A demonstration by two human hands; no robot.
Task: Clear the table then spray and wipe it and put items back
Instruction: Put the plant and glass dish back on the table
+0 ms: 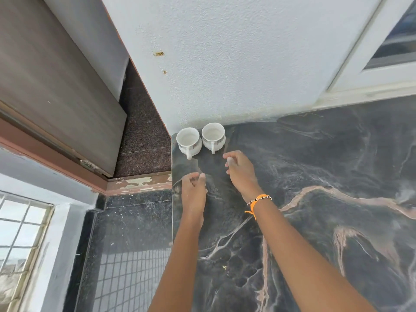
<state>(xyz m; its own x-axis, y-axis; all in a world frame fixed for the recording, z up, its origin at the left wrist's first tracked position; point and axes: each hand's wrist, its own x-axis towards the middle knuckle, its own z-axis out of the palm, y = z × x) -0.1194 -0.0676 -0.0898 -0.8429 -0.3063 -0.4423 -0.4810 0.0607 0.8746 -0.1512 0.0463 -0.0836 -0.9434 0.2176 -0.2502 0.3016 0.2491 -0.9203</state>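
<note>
From your head camera, you look down on a dark marble-patterned desk (315, 176) with pale tan veins, its left edge running down the frame's middle. At its far left corner, about 11 o'clock from your hands, two white ceramic cups with faint printed bands stand upright, just beside each other and against the textured white wall (225, 64): the left cup (188, 140) and the right cup (213, 136), both with handles pointing toward you.

Your left hand (194, 194) sits above the desk near its left edge, at 6 o'clock from the left cup, fingers loosely curled; its grip holds nothing you can make out. Your right hand (240, 172), with an orange thread bracelet (258, 200) on the wrist, is at 5 o'clock from the right cup, apart from it. Its fingers curl downward, and a pale blur at the fingertips is too smeared to identify, so you cannot tell whether that grip holds anything.

At 9 o'clock, a grey door (56, 86) is cut off by the frame.
</note>
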